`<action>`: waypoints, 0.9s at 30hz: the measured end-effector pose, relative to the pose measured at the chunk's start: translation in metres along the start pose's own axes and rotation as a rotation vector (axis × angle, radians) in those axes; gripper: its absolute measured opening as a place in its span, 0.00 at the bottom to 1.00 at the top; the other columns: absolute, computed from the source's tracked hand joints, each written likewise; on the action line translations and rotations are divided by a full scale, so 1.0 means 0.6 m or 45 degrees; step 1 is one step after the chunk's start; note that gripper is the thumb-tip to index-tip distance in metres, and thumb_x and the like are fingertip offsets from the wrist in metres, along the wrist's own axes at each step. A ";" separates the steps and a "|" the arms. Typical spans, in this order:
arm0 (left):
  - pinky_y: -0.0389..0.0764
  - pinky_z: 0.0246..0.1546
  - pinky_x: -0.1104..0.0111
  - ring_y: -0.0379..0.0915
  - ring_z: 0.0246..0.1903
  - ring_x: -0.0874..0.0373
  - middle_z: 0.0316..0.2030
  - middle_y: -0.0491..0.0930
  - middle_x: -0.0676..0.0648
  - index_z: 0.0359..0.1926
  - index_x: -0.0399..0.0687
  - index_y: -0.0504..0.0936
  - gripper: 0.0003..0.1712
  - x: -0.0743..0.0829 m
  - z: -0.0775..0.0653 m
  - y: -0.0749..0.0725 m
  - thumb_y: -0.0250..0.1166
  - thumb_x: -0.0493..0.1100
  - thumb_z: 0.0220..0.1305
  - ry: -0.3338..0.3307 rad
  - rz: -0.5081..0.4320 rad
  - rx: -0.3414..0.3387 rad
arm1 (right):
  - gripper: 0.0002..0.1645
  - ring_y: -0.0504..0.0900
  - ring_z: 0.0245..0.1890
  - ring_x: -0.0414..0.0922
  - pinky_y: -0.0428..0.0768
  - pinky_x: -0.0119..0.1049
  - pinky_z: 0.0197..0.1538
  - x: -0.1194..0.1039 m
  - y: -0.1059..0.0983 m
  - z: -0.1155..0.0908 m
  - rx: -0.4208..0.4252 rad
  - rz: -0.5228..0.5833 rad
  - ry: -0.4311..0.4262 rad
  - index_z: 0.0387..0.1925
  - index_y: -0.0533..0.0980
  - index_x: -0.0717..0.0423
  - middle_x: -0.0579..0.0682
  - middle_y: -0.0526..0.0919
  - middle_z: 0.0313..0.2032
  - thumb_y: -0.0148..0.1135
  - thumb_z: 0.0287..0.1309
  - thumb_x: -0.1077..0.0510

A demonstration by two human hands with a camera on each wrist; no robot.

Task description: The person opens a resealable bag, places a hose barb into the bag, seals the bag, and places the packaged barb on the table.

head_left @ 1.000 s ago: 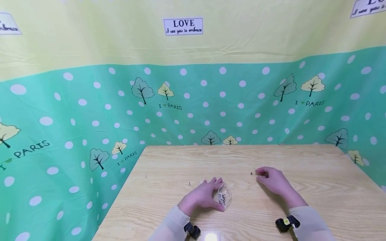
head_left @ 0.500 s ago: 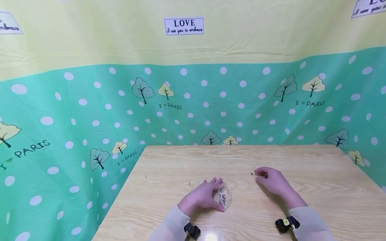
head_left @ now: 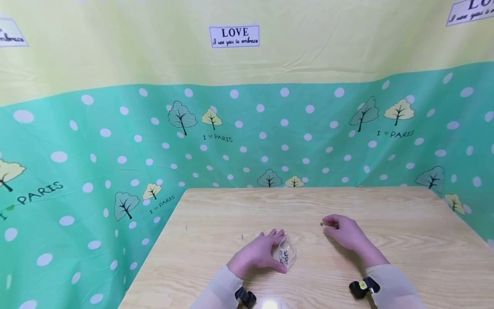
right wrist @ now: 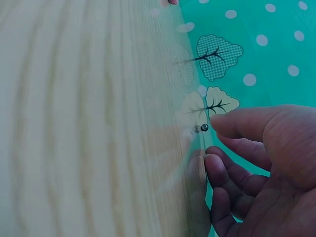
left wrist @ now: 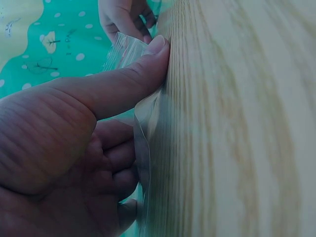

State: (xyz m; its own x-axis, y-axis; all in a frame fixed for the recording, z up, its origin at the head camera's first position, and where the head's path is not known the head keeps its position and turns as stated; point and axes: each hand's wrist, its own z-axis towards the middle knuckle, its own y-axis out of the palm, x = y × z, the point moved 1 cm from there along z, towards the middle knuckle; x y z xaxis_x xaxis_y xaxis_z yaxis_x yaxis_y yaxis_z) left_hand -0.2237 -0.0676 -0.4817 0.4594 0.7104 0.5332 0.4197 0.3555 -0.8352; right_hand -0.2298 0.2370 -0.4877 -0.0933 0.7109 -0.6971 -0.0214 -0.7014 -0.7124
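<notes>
In the head view my left hand holds a small clear plastic zip bag, its thumb at the near side and its fingers at the far side. Several tiny dark beads lie inside the bag. The left wrist view has the thumb pressing on the bag close to the tabletop, with the other fingers bent behind it. A single shiny round bead sits on the table, right beside the fingertips of my right hand. The thumb and fingers of that hand are bent loosely, with a gap between them.
The wooden table carries a tiny sliver-like bit left of the bag and a faint thin mark farther left. Behind it hangs a green dotted curtain. Each wrist wears a small black camera.
My right hand has shifted slightly left, closing the small gap to the single bead. The left hand stays at the bag. The head view has tilted a little.
</notes>
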 end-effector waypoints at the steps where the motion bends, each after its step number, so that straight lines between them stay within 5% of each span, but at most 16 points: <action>1: 0.50 0.83 0.48 0.50 0.82 0.49 0.82 0.59 0.51 0.79 0.47 0.69 0.60 0.000 -0.001 0.000 0.87 0.55 0.48 -0.002 -0.001 0.000 | 0.22 0.85 0.51 0.59 0.84 0.59 0.58 -0.001 0.002 0.001 -0.004 0.002 0.000 0.58 0.81 0.68 0.61 0.87 0.51 0.71 0.67 0.60; 12: 0.49 0.83 0.48 0.50 0.82 0.49 0.82 0.60 0.51 0.79 0.46 0.70 0.60 0.002 0.000 -0.001 0.87 0.53 0.47 0.007 -0.021 0.002 | 0.25 0.85 0.53 0.61 0.83 0.61 0.60 -0.006 0.010 0.017 -0.009 -0.023 -0.033 0.60 0.81 0.69 0.63 0.87 0.53 0.72 0.65 0.61; 27: 0.50 0.83 0.49 0.51 0.82 0.51 0.82 0.60 0.51 0.79 0.46 0.69 0.59 -0.002 0.002 0.002 0.86 0.55 0.49 0.023 0.021 -0.008 | 0.15 0.85 0.47 0.56 0.85 0.58 0.55 -0.001 0.011 0.016 -0.016 -0.089 -0.092 0.51 0.85 0.65 0.57 0.88 0.46 0.70 0.65 0.64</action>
State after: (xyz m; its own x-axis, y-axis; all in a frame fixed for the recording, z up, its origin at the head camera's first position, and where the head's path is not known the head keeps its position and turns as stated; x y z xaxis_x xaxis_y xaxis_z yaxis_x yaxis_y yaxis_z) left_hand -0.2249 -0.0673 -0.4838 0.4806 0.7048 0.5219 0.4166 0.3402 -0.8430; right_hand -0.2396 0.2313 -0.4914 -0.1636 0.7522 -0.6382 -0.0180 -0.6491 -0.7605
